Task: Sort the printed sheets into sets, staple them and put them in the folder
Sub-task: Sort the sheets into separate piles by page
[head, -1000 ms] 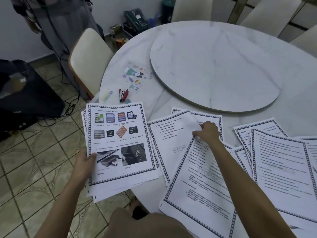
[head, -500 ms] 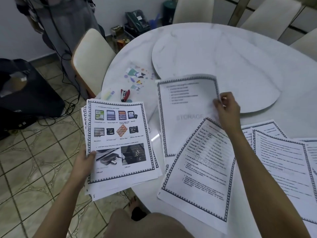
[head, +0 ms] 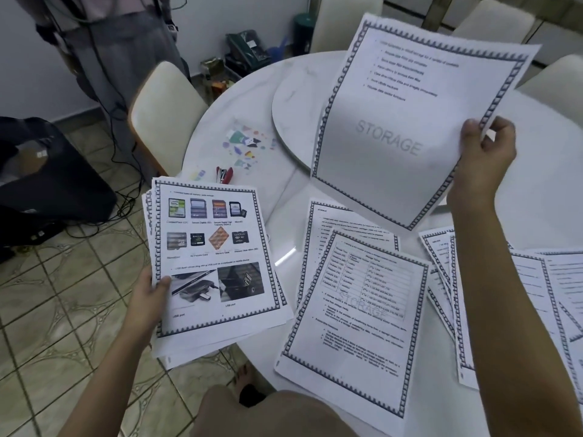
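My left hand grips a stack of printed sheets by its left edge, off the table's near-left rim; the top page shows colour photos of memory cards. My right hand pinches the right edge of a single bordered sheet with a "STORAGE" watermark, held up in the air over the table. Below it more bordered sheets lie on the table, one with a table of figures, others at the right. A small red stapler sits near the table's left edge. No folder is visible.
The round white marble table carries a raised turntable and coloured stickers. A cream chair stands at the left, more chairs behind. A standing person, cables and a black case are on the tiled floor.
My right hand has lifted the single "STORAGE" sheet off the spread on the table and raised it up and to the right. The left hand's stack has stayed put.
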Demonstrator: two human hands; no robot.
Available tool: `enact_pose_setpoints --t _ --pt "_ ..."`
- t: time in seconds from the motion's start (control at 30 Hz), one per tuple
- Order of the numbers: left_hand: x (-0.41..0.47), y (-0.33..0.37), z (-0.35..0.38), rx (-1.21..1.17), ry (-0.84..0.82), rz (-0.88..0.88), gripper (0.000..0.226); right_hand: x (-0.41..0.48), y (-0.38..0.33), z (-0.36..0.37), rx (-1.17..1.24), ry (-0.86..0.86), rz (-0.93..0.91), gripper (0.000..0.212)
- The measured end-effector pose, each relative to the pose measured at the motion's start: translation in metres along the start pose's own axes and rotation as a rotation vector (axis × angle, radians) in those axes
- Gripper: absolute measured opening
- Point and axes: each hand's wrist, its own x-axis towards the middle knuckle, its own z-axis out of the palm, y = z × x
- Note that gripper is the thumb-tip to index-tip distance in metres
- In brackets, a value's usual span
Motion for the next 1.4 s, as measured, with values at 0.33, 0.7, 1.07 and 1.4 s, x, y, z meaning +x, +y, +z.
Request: enact_pose_setpoints --t 0.33,0.7,1.07,1.4 --pt "-0.004 -0.003 -0.001 -0.012 -0.017 0.019 0.037 -0.002 0.004 -0.014 0.013 0.001 0.210 0.015" --pt "-0.015 0.005 -0.004 -0.042 -0.002 0.054 0.036 -0.035 0.089 -0.046 -0.319 0.013 0.454 0.030" --pt "-0.025 0.017 -0.011 -0.063 0.050 0.052 0.032 -0.068 0.139 -0.075 -0.475 -0.055 0.636 0.026" --pt "-0.031 0.043 -0.019 -0.126 0.101 0.095 0.032 -0.080 0.153 -0.077 -0.422 -0.096 0.618 0.023"
